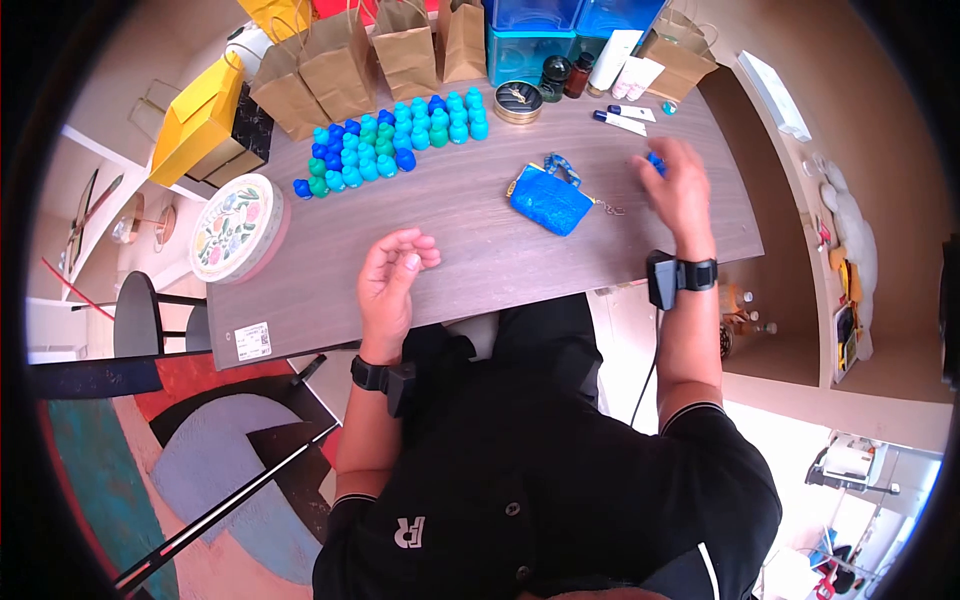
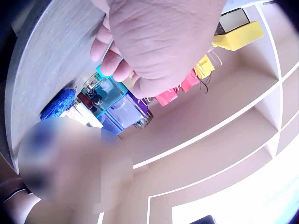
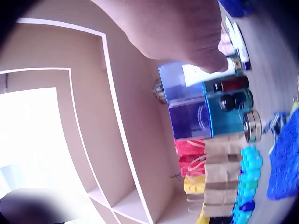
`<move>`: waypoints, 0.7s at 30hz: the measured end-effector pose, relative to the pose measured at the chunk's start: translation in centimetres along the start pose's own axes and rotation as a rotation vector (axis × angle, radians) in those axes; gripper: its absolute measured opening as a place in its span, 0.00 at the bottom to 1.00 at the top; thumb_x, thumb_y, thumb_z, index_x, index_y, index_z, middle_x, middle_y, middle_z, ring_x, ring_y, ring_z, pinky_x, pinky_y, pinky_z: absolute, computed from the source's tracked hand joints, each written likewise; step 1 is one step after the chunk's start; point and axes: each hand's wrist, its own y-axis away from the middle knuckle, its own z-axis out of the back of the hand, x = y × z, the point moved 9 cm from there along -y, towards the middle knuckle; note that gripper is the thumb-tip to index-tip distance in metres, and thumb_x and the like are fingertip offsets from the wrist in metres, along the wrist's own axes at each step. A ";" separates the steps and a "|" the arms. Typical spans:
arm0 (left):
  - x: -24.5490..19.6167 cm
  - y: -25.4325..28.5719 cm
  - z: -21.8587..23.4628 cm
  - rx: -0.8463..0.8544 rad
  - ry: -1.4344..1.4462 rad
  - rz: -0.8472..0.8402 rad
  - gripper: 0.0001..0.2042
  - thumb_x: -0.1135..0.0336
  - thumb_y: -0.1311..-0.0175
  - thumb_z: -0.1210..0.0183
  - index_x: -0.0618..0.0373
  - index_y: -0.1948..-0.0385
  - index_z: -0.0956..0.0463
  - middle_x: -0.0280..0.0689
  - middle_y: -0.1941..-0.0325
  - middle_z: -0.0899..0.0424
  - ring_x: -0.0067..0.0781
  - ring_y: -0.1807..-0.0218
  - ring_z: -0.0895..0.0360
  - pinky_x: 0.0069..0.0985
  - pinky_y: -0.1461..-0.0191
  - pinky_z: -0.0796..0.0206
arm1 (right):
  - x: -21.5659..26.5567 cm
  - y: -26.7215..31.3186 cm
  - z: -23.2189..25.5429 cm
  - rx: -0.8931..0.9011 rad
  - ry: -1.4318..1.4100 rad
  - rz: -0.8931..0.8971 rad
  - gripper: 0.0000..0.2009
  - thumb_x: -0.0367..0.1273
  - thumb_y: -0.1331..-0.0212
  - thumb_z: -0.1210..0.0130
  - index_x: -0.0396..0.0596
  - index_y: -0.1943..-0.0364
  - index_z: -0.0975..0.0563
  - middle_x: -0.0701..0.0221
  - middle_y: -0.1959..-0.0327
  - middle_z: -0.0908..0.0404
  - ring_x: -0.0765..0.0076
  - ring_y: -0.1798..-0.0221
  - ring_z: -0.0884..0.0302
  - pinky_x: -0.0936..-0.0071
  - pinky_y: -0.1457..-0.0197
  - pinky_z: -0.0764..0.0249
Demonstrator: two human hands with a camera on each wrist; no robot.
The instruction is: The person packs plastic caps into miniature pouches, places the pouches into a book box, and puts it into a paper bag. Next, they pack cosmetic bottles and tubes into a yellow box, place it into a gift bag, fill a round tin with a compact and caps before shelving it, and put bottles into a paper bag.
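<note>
My left hand [image 1: 402, 262] rests on the grey wooden table [image 1: 330, 290] near its front edge, fingers loosely curled and holding nothing. In the left wrist view the left hand [image 2: 154, 42] fills the top. My right hand [image 1: 668, 172] is at the right side of the table, fingers curled over a small blue object [image 1: 655, 162] that is mostly hidden. A blue woven pouch [image 1: 550, 198] with a braided strap lies between the hands, nearer the right one. Rows of small blue, teal and green bottles [image 1: 395, 140] stand behind it.
Brown paper bags [image 1: 340, 60] and blue plastic boxes [image 1: 535, 35] line the back edge, with a round gold tin [image 1: 518, 100], dark bottles and white tubes [image 1: 620, 120]. A round floral tin [image 1: 235, 228] and a yellow bag [image 1: 195, 120] sit at the left. Shelves stand to the right.
</note>
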 end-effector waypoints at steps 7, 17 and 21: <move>0.5 0.0 0.0 0.011 0.049 0.017 0.12 0.70 0.27 0.44 0.62 0.46 0.24 0.41 0.51 0.16 0.31 0.52 0.19 0.34 0.43 0.25 | -6.2 4.5 -0.4 0.210 0.287 -0.166 0.25 0.42 0.52 0.32 0.51 0.47 0.20 0.62 0.50 0.18 0.49 0.45 0.23 0.51 0.42 0.29; 0.1 0.1 0.1 0.005 -0.002 0.002 0.12 0.70 0.26 0.46 0.64 0.46 0.25 0.43 0.50 0.16 0.32 0.51 0.18 0.33 0.43 0.25 | -3.6 3.0 7.6 -0.398 0.308 0.049 0.09 0.27 0.44 0.40 0.52 0.59 0.15 0.66 0.60 0.15 0.54 0.55 0.20 0.59 0.49 0.25; 0.1 0.0 -0.1 0.039 0.038 0.022 0.14 0.66 0.24 0.47 0.63 0.45 0.25 0.45 0.48 0.17 0.33 0.51 0.17 0.32 0.48 0.23 | 2.9 1.9 10.2 -0.509 0.066 0.105 0.13 0.21 0.45 0.40 0.51 0.56 0.15 0.66 0.54 0.15 0.59 0.51 0.21 0.64 0.46 0.25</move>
